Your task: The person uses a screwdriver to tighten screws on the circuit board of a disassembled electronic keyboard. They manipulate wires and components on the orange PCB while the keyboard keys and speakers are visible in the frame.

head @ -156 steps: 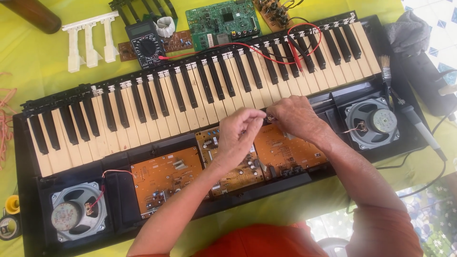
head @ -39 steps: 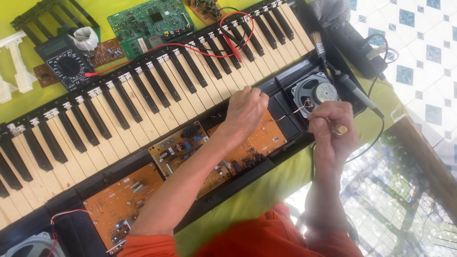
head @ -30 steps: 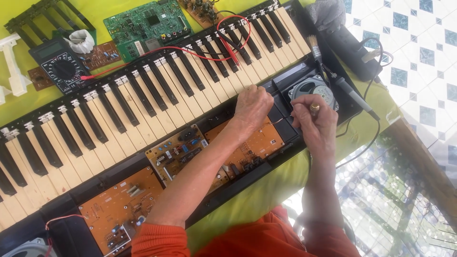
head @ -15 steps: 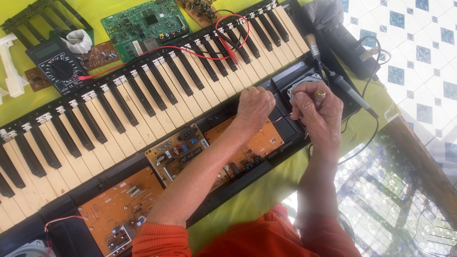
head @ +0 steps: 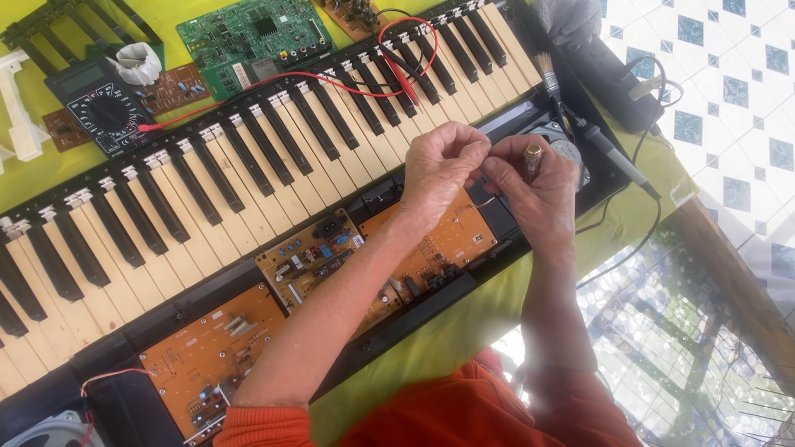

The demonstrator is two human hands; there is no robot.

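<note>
Orange-brown circuit boards (head: pixel 431 248) lie bare along the near edge of the opened black electronic keyboard (head: pixel 248 165), which rests slantwise on a yellow-green cloth (head: pixel 464 323). Small white rectangular labels sit on the middle board (head: pixel 310 257), one at its right corner; their print is too small to tell.

Beyond the keys lie a green rectangular circuit board (head: pixel 248 33), a black multimeter with a round dial (head: pixel 103 108) and its red test leads (head: pixel 397 66), which loop over the black and white keys. A white roll of tape (head: pixel 137 62) sits just beside the meter.

Both hands meet above the right end of the case, just in front of the keys. The left hand (head: pixel 443 165) is pinched narrow, thumb and fingers pressed together on something too small to make out. The right hand (head: pixel 534 186) is curled around a slim tool with a brass-coloured round cap (head: pixel 532 157), held upright, its cap showing above the knuckles. The fingertips of the two hands nearly touch. The round grey loudspeaker (head: pixel 571 149) is mostly hidden behind the right hand.

Compared with half a second ago, the right hand has closed in on the left, and the tool's cap stands nearer the left fingers. Five seconds back, both hands worked lower, over the middle boards.
</note>
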